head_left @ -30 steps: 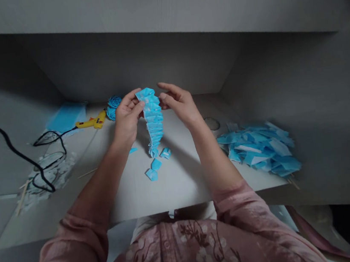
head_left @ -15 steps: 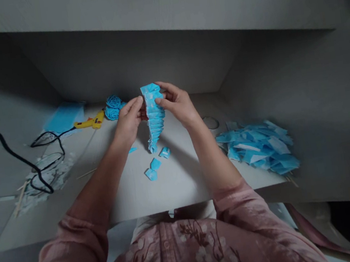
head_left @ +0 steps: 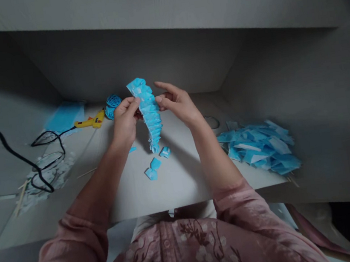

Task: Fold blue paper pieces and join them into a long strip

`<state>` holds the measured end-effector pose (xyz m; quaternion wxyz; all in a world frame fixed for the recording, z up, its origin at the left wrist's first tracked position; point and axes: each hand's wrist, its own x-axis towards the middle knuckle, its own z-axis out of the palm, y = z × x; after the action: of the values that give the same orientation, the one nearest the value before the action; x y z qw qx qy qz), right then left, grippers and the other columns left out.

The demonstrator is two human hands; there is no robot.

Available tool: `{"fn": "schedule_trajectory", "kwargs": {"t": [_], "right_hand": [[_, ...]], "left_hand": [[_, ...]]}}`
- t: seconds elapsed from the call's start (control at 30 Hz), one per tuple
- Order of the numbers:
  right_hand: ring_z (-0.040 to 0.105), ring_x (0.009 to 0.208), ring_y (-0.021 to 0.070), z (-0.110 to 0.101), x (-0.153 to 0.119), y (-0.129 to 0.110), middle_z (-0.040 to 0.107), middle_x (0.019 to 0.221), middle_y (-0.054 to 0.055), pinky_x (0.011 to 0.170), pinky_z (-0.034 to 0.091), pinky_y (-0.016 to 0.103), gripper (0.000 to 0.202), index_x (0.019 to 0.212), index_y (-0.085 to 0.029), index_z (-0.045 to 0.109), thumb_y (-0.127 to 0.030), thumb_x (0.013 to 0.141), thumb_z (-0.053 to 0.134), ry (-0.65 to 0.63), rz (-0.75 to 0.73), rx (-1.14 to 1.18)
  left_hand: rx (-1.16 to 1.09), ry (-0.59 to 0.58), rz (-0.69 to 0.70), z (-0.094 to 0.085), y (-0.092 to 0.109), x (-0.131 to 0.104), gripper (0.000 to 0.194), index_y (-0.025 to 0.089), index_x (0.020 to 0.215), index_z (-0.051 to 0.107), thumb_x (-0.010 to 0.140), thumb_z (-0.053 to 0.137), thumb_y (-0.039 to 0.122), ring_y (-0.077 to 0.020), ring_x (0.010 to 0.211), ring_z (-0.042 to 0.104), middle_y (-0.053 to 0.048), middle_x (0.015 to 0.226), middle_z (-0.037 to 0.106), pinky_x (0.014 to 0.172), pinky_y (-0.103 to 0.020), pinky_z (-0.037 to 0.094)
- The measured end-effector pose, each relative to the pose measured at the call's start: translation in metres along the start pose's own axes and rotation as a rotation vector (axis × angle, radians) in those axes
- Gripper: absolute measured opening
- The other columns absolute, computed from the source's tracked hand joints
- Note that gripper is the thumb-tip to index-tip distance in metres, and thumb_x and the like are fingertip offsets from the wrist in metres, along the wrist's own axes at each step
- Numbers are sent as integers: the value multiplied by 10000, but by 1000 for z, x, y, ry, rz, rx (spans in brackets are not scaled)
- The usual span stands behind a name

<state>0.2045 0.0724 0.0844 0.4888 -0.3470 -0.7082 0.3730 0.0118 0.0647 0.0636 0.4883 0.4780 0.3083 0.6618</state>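
Note:
A long strip of pleated blue paper-like material (head_left: 150, 110) stands upright above the table, wide at the top and tapering to a narrow, ruffled lower end. My left hand (head_left: 125, 116) pinches its left edge near the upper part, thumb in front and the other fingers partly hidden behind. At the strip's right edge is my right hand (head_left: 178, 103), its index finger stretched out and its thumb apart from it; whether the thumb tip touches the strip is hard to tell. Below the strip's tip lie small folded blue pieces (head_left: 155, 163) on the white tabletop (head_left: 176, 186).
Left of the hands, blue rosettes (head_left: 113, 101) sit beside a yellow glue gun (head_left: 94, 121) with a black cord. Behind it lies a flat blue sheet (head_left: 65, 116). At right, a heap of blue scraps (head_left: 260, 145) lies near a ring (head_left: 211, 122). Panels enclose the table's back and sides.
The strip's top has tilted and shifted left with my left hand. My right hand, earlier gripping the strip's upper right edge, now has its index finger off it.

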Motion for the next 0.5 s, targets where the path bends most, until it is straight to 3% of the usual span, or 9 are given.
{"fn": "schedule_trajectory", "kwargs": {"t": [0.13, 0.27, 0.5], "right_hand": [[694, 827, 166, 2, 1, 2, 781, 1000, 21, 799, 662, 328, 729, 1485, -287, 664, -632, 876, 870, -40, 19, 32], [671, 789, 162, 2, 2, 4, 773, 975, 19, 800, 663, 334, 693, 1499, -280, 659, -587, 906, 845, -3, 21, 13], [688, 839, 174, 1, 2, 4, 772, 1001, 33, 792, 648, 332, 716, 1520, -273, 638, -666, 937, 775, -4, 1, -32]], "left_hand": [[24, -10, 12, 1, -2, -1, 402, 228, 841, 629, 958, 825, 560, -129, 630, 636, 11, 718, 643, 588, -229, 508], [-2, -34, -3, 3, 0, -3, 471, 227, 896, 662, 993, 728, 683, -177, 718, 718, -34, 777, 717, 621, -265, 551], [21, -90, -17, 3, 4, -3, 263, 230, 1043, 709, 895, 863, 382, -179, 764, 738, -24, 872, 770, 661, -263, 557]]}}
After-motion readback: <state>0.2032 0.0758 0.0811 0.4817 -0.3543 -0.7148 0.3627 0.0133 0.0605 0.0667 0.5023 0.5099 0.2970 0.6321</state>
